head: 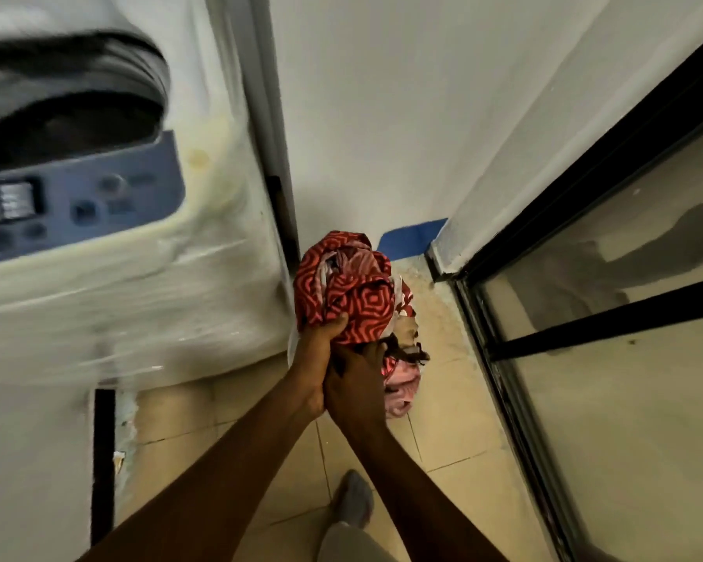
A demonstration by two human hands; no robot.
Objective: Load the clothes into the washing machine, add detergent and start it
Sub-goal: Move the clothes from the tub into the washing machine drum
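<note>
A bundle of clothes (348,290), red with a pink geometric print, is held up in the middle of the view, with a pink piece hanging below it. My left hand (319,350) grips the bundle from below on the left. My right hand (358,383) clasps it from below on the right, touching the left hand. The white top-loading washing machine (147,277) stands to the left, blurred. Its lid is up and the dark drum opening (78,119) shows. A blue control panel (78,204) with buttons lies on its front edge.
A glass sliding door with a black frame (585,277) runs along the right. A white wall (382,115) is straight ahead, with blue tape (412,237) at its base. The floor is beige tile (451,419). My foot in a grey sock (354,500) is below.
</note>
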